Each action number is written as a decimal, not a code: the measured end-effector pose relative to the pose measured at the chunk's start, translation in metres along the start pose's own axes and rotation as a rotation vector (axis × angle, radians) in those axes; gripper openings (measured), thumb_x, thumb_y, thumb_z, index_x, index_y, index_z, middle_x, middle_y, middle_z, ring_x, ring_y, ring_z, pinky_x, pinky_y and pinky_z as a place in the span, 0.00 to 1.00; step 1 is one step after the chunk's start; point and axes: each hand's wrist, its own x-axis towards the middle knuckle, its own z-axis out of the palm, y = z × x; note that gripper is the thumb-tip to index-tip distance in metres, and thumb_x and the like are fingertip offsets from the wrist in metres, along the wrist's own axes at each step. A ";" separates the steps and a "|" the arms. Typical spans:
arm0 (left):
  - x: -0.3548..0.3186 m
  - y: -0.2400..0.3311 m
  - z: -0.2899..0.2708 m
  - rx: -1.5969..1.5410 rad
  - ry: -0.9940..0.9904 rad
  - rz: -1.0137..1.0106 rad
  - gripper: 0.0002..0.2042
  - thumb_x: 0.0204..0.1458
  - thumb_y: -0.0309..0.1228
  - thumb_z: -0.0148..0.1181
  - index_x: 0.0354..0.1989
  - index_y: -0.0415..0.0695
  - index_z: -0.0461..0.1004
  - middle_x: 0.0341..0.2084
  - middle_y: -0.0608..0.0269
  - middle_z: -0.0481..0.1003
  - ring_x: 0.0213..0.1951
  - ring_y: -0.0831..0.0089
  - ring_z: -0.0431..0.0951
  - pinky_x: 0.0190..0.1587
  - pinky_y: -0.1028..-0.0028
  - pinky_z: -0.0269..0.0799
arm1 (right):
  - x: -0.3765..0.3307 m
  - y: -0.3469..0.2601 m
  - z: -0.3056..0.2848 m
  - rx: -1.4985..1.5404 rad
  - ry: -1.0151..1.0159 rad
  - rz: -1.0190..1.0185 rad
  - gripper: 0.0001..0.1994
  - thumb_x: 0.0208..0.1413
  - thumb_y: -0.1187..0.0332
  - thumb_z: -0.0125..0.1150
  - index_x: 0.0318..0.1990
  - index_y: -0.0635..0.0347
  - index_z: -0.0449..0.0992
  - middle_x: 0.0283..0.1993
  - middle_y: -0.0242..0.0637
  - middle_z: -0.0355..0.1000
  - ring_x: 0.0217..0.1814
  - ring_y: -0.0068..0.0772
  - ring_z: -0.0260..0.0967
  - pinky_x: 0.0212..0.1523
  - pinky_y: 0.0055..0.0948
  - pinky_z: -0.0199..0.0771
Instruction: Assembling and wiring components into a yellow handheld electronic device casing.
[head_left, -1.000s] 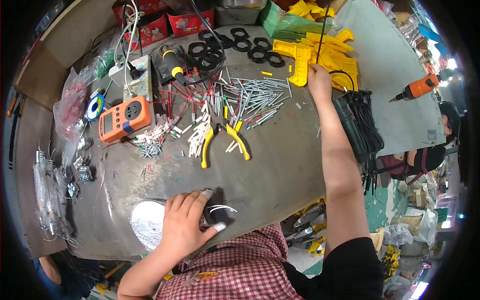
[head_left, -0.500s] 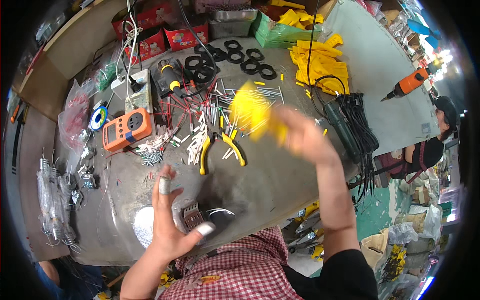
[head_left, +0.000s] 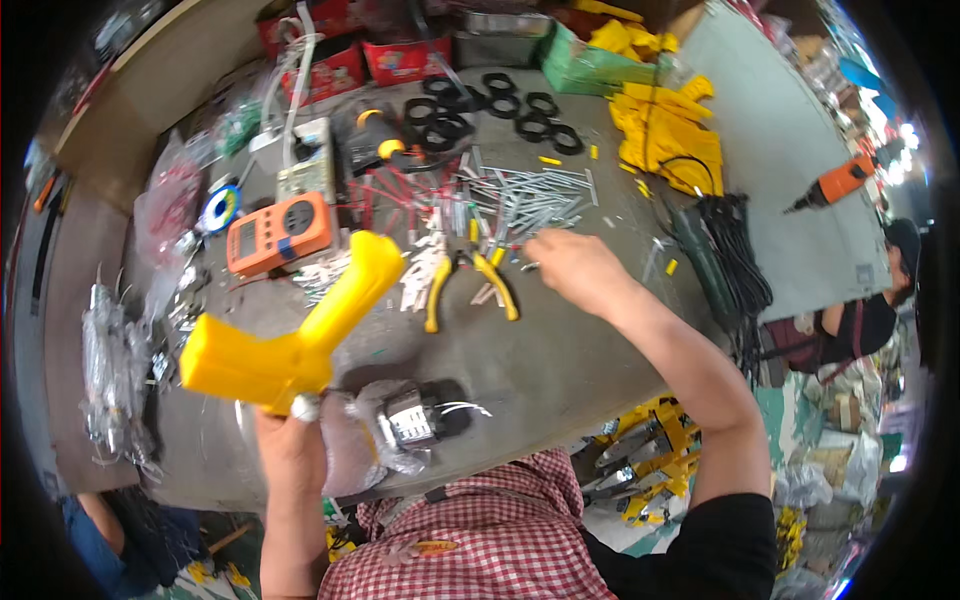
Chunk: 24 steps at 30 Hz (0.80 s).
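Observation:
My left hand [head_left: 290, 440] is closed on a yellow gun-shaped plastic housing [head_left: 310, 350], held above the near left of the bench. A pale wrap covers one of its fingertips. Just right of that hand lies clear bubble wrap [head_left: 352, 447], beside a small part with a white label [head_left: 410, 420] and white wires. My right hand [head_left: 575, 262] is low over the bench, fingers drawn together, right of the yellow-handled pliers [head_left: 435, 295]. A tiny dark or metallic bit shows at its fingertips, too small to name. Loose metal pins [head_left: 530, 200] lie just beyond it.
An orange meter [head_left: 280, 235] and a soldering iron [head_left: 385, 140] lie at left. Black rings [head_left: 535, 125], red boxes [head_left: 405, 60] and yellow housings [head_left: 665, 135] are at the back. Dark cables [head_left: 735, 250] hang at right. Another person [head_left: 855, 310] is beyond the right panel.
The yellow housing has passed from my right hand to my left, which was open before. My right hand has come down to the bench beside the pliers. The view has shifted slightly.

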 end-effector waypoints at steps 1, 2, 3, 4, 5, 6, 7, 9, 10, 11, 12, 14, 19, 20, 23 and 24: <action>0.000 -0.003 0.006 -0.120 -0.001 -0.047 0.26 0.46 0.31 0.67 0.54 0.43 0.66 0.46 0.65 0.72 0.46 0.73 0.73 0.47 0.71 0.68 | -0.003 0.006 0.004 0.088 0.109 0.070 0.08 0.48 0.74 0.54 0.37 0.61 0.70 0.35 0.46 0.69 0.40 0.45 0.70 0.40 0.37 0.73; 0.003 -0.006 0.011 -0.188 -0.033 -0.086 0.25 0.47 0.30 0.66 0.54 0.43 0.66 0.46 0.65 0.72 0.45 0.73 0.73 0.47 0.71 0.69 | -0.006 0.004 0.000 0.308 0.225 0.114 0.12 0.46 0.77 0.58 0.41 0.62 0.71 0.35 0.42 0.70 0.37 0.36 0.71 0.38 0.31 0.73; 0.005 -0.008 0.019 -0.276 -0.043 -0.124 0.23 0.49 0.30 0.64 0.54 0.44 0.66 0.46 0.65 0.73 0.45 0.73 0.73 0.47 0.70 0.69 | -0.009 -0.008 -0.013 0.592 0.200 0.253 0.13 0.47 0.78 0.60 0.42 0.62 0.71 0.36 0.39 0.70 0.36 0.30 0.70 0.37 0.28 0.72; 0.005 -0.006 0.026 -0.347 -0.090 -0.144 0.22 0.50 0.30 0.63 0.54 0.45 0.66 0.47 0.64 0.72 0.46 0.72 0.73 0.49 0.69 0.69 | -0.011 -0.024 -0.026 0.876 0.155 0.392 0.13 0.48 0.79 0.62 0.43 0.63 0.71 0.36 0.36 0.71 0.35 0.23 0.70 0.36 0.24 0.71; 0.005 -0.007 0.029 -0.388 -0.111 -0.209 0.22 0.50 0.29 0.62 0.55 0.46 0.65 0.49 0.64 0.72 0.49 0.71 0.72 0.52 0.68 0.68 | -0.013 -0.042 -0.032 0.886 0.145 0.371 0.13 0.48 0.79 0.62 0.43 0.63 0.71 0.36 0.36 0.71 0.35 0.23 0.70 0.36 0.24 0.71; 0.004 -0.009 0.031 -0.413 -0.150 -0.238 0.22 0.51 0.29 0.61 0.56 0.47 0.65 0.51 0.63 0.71 0.51 0.69 0.72 0.54 0.66 0.67 | -0.010 -0.063 -0.034 1.177 0.200 0.302 0.12 0.50 0.78 0.61 0.42 0.64 0.71 0.36 0.33 0.70 0.35 0.20 0.68 0.35 0.21 0.70; 0.002 -0.011 0.034 -0.440 -0.176 -0.263 0.22 0.51 0.29 0.61 0.56 0.47 0.65 0.51 0.63 0.71 0.52 0.69 0.72 0.54 0.65 0.67 | -0.008 -0.083 -0.036 1.462 0.258 0.238 0.10 0.52 0.78 0.61 0.42 0.65 0.71 0.36 0.30 0.69 0.34 0.16 0.67 0.35 0.19 0.69; -0.003 -0.012 0.037 -0.470 -0.209 -0.292 0.22 0.51 0.30 0.61 0.56 0.46 0.65 0.51 0.63 0.71 0.52 0.69 0.71 0.54 0.65 0.67 | -0.002 -0.117 -0.048 1.606 0.192 0.259 0.08 0.54 0.77 0.58 0.42 0.66 0.71 0.36 0.33 0.72 0.33 0.18 0.69 0.35 0.18 0.70; -0.004 -0.013 0.039 -0.486 -0.229 -0.301 0.23 0.52 0.30 0.61 0.56 0.46 0.64 0.51 0.63 0.71 0.53 0.68 0.71 0.54 0.64 0.67 | 0.003 -0.131 -0.051 1.682 0.187 0.234 0.08 0.55 0.77 0.58 0.42 0.65 0.72 0.35 0.34 0.73 0.32 0.17 0.69 0.35 0.17 0.71; -0.005 -0.014 0.040 -0.501 -0.245 -0.309 0.23 0.52 0.30 0.61 0.57 0.46 0.64 0.52 0.62 0.70 0.53 0.68 0.71 0.55 0.64 0.67 | 0.006 -0.141 -0.049 1.586 0.197 0.216 0.08 0.55 0.77 0.58 0.43 0.64 0.72 0.34 0.34 0.74 0.31 0.17 0.70 0.34 0.17 0.70; -0.006 -0.013 0.042 -0.505 -0.245 -0.303 0.23 0.52 0.30 0.61 0.57 0.46 0.64 0.52 0.62 0.70 0.53 0.68 0.71 0.55 0.64 0.67 | 0.007 -0.146 -0.046 1.490 0.206 0.197 0.08 0.56 0.77 0.57 0.43 0.64 0.72 0.34 0.35 0.75 0.30 0.18 0.70 0.33 0.17 0.70; -0.007 -0.009 0.048 -0.537 -0.275 -0.326 0.24 0.52 0.31 0.61 0.58 0.46 0.63 0.52 0.62 0.70 0.54 0.67 0.71 0.55 0.64 0.67 | 0.007 -0.147 -0.040 1.327 0.275 0.149 0.08 0.56 0.76 0.58 0.43 0.63 0.73 0.32 0.33 0.75 0.28 0.16 0.69 0.31 0.16 0.70; -0.010 -0.012 0.056 -0.560 -0.332 -0.210 0.24 0.50 0.29 0.63 0.56 0.42 0.65 0.50 0.63 0.71 0.52 0.68 0.71 0.56 0.66 0.65 | 0.003 -0.152 -0.047 1.638 0.091 0.307 0.08 0.56 0.76 0.57 0.43 0.64 0.72 0.31 0.32 0.73 0.27 0.15 0.68 0.26 0.16 0.67; -0.010 -0.014 0.055 -0.563 -0.337 -0.208 0.24 0.50 0.29 0.63 0.56 0.42 0.65 0.50 0.63 0.71 0.52 0.68 0.71 0.56 0.66 0.65 | 0.002 -0.153 -0.052 1.597 0.101 0.300 0.08 0.56 0.76 0.57 0.43 0.65 0.72 0.31 0.32 0.73 0.27 0.15 0.68 0.25 0.16 0.67; -0.008 -0.021 0.054 -0.273 -0.263 -0.076 0.25 0.49 0.27 0.63 0.56 0.42 0.64 0.50 0.61 0.70 0.54 0.66 0.69 0.59 0.64 0.61 | 0.018 -0.150 -0.065 1.469 -0.109 0.427 0.10 0.55 0.77 0.57 0.45 0.66 0.69 0.32 0.33 0.73 0.27 0.16 0.68 0.25 0.16 0.68; -0.006 -0.021 0.055 -0.273 -0.271 -0.075 0.25 0.49 0.27 0.63 0.56 0.42 0.64 0.50 0.61 0.70 0.54 0.66 0.69 0.59 0.64 0.61 | 0.017 -0.153 -0.068 1.467 -0.100 0.429 0.10 0.55 0.77 0.57 0.45 0.66 0.69 0.32 0.33 0.73 0.27 0.16 0.68 0.25 0.16 0.68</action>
